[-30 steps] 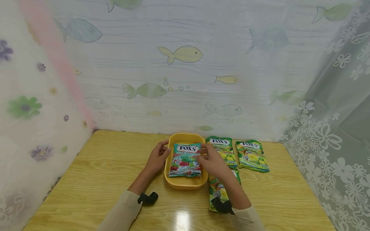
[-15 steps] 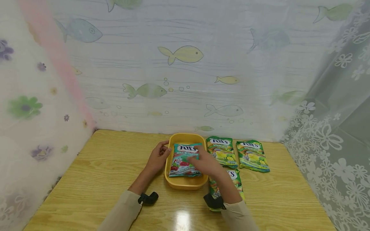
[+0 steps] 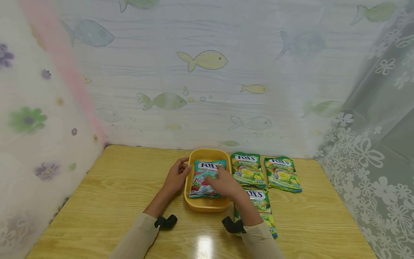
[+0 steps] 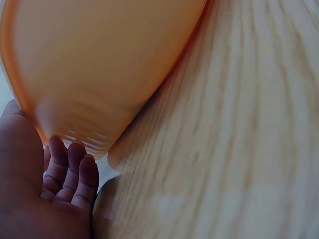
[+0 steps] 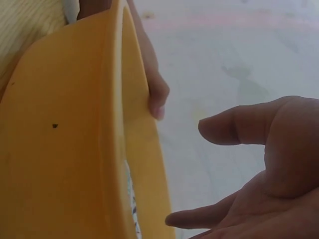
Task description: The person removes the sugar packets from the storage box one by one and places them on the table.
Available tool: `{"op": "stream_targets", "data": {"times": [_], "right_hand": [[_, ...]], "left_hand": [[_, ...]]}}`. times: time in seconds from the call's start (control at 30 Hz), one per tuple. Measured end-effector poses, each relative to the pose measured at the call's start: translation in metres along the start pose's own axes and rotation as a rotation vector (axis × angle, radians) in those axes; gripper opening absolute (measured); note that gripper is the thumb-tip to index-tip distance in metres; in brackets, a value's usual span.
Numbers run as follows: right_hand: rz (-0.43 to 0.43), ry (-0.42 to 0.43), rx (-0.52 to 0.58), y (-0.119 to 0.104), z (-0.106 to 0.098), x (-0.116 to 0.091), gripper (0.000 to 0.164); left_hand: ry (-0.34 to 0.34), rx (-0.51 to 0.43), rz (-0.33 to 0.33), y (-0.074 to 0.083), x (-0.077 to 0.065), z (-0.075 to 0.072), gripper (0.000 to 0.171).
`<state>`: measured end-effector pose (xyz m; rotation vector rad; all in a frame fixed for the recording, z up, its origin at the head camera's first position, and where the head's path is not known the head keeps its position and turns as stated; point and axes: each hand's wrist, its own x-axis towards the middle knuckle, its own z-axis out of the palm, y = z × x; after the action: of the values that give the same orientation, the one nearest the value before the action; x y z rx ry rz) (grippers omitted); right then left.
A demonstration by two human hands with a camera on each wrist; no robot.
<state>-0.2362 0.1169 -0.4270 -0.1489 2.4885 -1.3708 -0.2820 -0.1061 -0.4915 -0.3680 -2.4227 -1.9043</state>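
Note:
A teal Fox's Mint Blossom candy bag (image 3: 198,181) lies face up inside a yellow plastic tub (image 3: 207,208). At the tub's left side my left hand (image 3: 176,176) grips the rim, thumb over the edge. Its other fingers curl against the outer wall, as the left wrist view shows. My right hand (image 3: 224,183) is over the candy bag and covers its right part in the head view. Seen from the right wrist, that hand (image 5: 279,164) has its thumb and fingers spread apart above the tub's rim (image 5: 117,99), with nothing between them.
Three green Fox's Spring Tea bags lie right of the tub: a back bag (image 3: 247,171), a far-right bag (image 3: 282,174) and a front bag (image 3: 260,203) partly under my right forearm. A fish-print curtain (image 3: 207,108) hangs behind the wooden table (image 3: 116,194).
My right hand has moved left and toward me, from the bag's right edge to over its middle and right part. More of the front green bag shows. My left hand stays on the rim.

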Motion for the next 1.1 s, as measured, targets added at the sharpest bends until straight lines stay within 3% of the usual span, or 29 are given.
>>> {"op": "stream_targets", "data": {"times": [0.3,0.77,1.0,1.1], "right_hand": [[-0.005,0.048,-0.015,0.004,0.0059,0.004,0.089],[0.064,0.073,-0.039,-0.0005,0.0061,0.0041,0.087],[0.033,0.124,0.031,0.0013,0.0073,0.0072,0.063],[0.027,0.136,0.034,0.0021,0.0079,0.0083,0.061]], "left_hand": [[0.007,0.008,0.01,-0.0003,-0.001,0.0002,0.046],[-0.012,-0.004,0.026,0.0017,-0.0007,0.0004,0.046],[-0.01,-0.004,0.027,0.0028,-0.0016,0.0002,0.046],[-0.009,-0.004,0.024,0.0018,-0.0016,0.0003,0.046]]}}
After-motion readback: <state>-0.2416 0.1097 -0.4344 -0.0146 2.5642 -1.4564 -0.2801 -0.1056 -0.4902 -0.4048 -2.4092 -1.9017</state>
